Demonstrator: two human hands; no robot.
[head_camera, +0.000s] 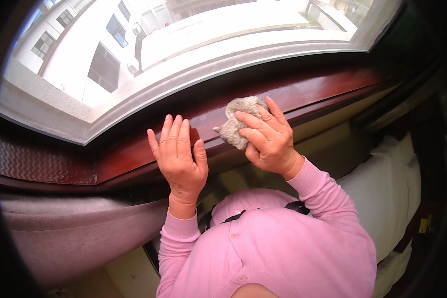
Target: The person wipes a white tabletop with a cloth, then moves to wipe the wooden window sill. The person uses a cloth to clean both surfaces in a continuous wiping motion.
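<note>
A reddish-brown glossy windowsill runs across in front of me below a window. My right hand grips a crumpled grey-beige cleaning cloth, which lies on the sill and overlaps its front edge. Part of the cloth is hidden under the fingers. To the left, my left hand is held with its back towards me and its fingers extended over the sill; it holds nothing. Whether its palm touches the sill, I cannot tell. Light reflects off the sill around the cloth.
The window frame borders the sill's far side, with white buildings outside. A mauve curtain hangs at the lower left. White bedding lies at the right. A patterned strip covers the sill's left end.
</note>
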